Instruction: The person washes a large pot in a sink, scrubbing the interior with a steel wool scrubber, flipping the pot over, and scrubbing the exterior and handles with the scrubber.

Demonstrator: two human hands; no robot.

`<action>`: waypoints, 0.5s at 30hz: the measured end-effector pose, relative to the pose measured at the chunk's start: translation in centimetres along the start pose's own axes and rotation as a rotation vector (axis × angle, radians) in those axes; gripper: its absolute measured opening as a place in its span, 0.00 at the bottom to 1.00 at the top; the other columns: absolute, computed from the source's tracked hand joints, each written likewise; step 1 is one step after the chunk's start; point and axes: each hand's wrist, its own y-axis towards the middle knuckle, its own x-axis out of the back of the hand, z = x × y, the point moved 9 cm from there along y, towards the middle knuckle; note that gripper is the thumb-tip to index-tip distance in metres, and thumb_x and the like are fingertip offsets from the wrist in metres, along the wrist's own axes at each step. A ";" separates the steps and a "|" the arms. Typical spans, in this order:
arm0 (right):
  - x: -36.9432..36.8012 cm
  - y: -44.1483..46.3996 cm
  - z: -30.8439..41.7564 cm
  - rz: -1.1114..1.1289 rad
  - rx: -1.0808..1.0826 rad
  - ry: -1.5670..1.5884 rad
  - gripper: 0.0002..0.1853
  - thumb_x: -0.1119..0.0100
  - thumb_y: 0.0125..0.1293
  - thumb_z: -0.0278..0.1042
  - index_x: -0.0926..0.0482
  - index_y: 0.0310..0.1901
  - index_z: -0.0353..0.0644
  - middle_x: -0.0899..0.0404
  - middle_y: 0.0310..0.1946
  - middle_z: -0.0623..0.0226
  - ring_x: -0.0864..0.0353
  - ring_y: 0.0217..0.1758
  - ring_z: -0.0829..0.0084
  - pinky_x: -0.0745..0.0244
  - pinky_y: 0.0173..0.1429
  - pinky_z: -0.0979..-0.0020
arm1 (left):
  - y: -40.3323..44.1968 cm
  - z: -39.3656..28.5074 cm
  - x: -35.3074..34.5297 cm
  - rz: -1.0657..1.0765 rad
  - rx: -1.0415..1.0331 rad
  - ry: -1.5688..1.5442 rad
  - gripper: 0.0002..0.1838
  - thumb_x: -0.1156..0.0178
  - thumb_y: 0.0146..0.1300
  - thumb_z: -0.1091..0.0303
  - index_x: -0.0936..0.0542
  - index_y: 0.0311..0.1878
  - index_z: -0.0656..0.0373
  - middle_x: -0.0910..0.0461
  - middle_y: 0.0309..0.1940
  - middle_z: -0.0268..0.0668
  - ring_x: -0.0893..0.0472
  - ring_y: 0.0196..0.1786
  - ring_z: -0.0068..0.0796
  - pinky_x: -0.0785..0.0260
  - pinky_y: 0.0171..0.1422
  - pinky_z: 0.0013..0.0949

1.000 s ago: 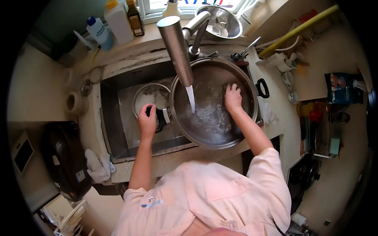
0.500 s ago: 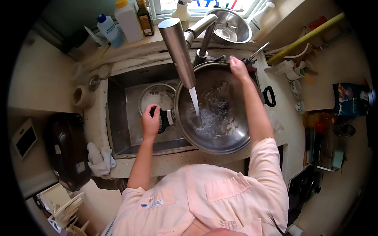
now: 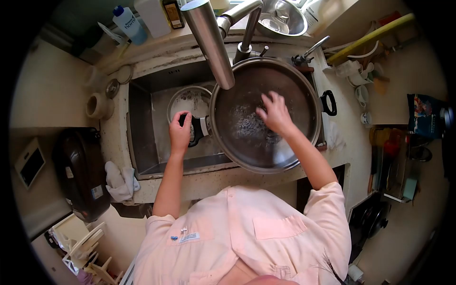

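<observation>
A large, shallow stainless steel pan (image 3: pixel 251 156) with two black handles sits across the right part of the sink, water and bubbles in it. My left hand (image 3: pixel 180 135) is closed around its left black handle (image 3: pixel 198 131). Over the middle of the pan is my right hand (image 3: pixel 277 114), open, its fingers spread and slightly blurred; whether they touch the water I cannot tell. Above the pan's left rim hangs the steel faucet (image 3: pixel 211 50), with no stream showing. A smaller round metal vessel (image 3: pixel 183 97) stands in the sink basin, partly hidden by my left hand.
The sink (image 3: pixel 140 137) has a white cloth (image 3: pixel 118 180) by its front left corner. Behind it stand a white-and-blue bottle (image 3: pixel 129 27) and a metal bowl (image 3: pixel 281 19). A faucet-side lever (image 3: pixel 311 50) rises at the back right. Cups (image 3: pixel 361 95) hang on the right.
The water stream from the faucet has stopped. My right hand has moved from the back right rim toward the pan's middle. My left hand keeps hold of the handle.
</observation>
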 end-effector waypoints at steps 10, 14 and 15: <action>-5.1 -2.9 5.6 0.140 0.298 -0.011 0.25 0.54 0.53 0.23 0.35 0.57 0.39 0.43 0.60 0.55 0.39 0.58 0.55 0.32 0.56 0.62 | -0.3 -0.1 0.0 0.026 0.103 0.026 0.10 0.43 0.61 0.64 0.25 0.38 0.63 0.25 0.28 0.31 0.29 0.33 0.19 0.35 0.39 0.24; -4.5 2.8 4.0 -0.050 0.332 -0.234 0.24 0.54 0.55 0.27 0.33 0.57 0.47 0.41 0.59 0.61 0.39 0.58 0.58 0.35 0.57 0.60 | 0.0 -0.1 -0.1 0.050 0.074 0.032 0.11 0.43 0.61 0.64 0.25 0.37 0.63 0.25 0.28 0.32 0.29 0.33 0.19 0.36 0.39 0.24; -4.3 4.0 3.3 -0.113 0.324 -0.306 0.24 0.54 0.55 0.28 0.33 0.57 0.49 0.41 0.59 0.62 0.39 0.58 0.59 0.36 0.57 0.60 | 0.0 0.0 -0.1 0.047 0.065 0.036 0.11 0.43 0.61 0.64 0.25 0.37 0.63 0.25 0.28 0.32 0.29 0.33 0.19 0.36 0.39 0.24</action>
